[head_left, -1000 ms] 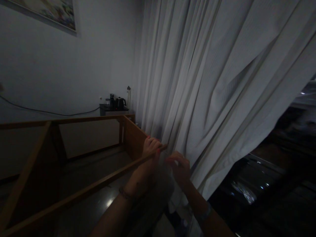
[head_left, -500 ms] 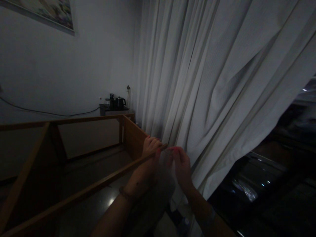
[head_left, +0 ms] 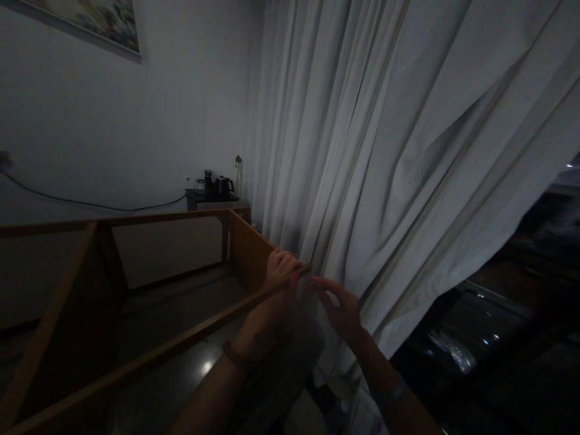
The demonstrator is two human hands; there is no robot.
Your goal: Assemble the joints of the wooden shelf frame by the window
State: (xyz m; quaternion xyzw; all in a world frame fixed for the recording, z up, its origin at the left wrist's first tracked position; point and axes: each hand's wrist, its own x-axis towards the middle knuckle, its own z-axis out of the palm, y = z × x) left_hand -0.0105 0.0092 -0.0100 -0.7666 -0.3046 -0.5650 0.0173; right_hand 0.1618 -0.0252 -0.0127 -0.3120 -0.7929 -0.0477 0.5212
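The room is dim. My left hand is closed around the top corner of a wooden frame, fingers curled over its rail. My right hand hovers just right of that corner, fingers stretched out and apart, holding nothing I can see, close to the folds of a white curtain. A thin sheer piece of fabric hangs below the corner between my forearms. Each of my wrists wears a band.
The wooden frame spans the lower left, with a diagonal brace and a shiny floor inside it. A small dark table with a kettle stands against the far wall, a cable running along it. A picture hangs upper left. Dark window glass shows at lower right.
My right hand has opened from a pinch near the frame corner and moved slightly right and down. My left hand has kept its grip on the corner.
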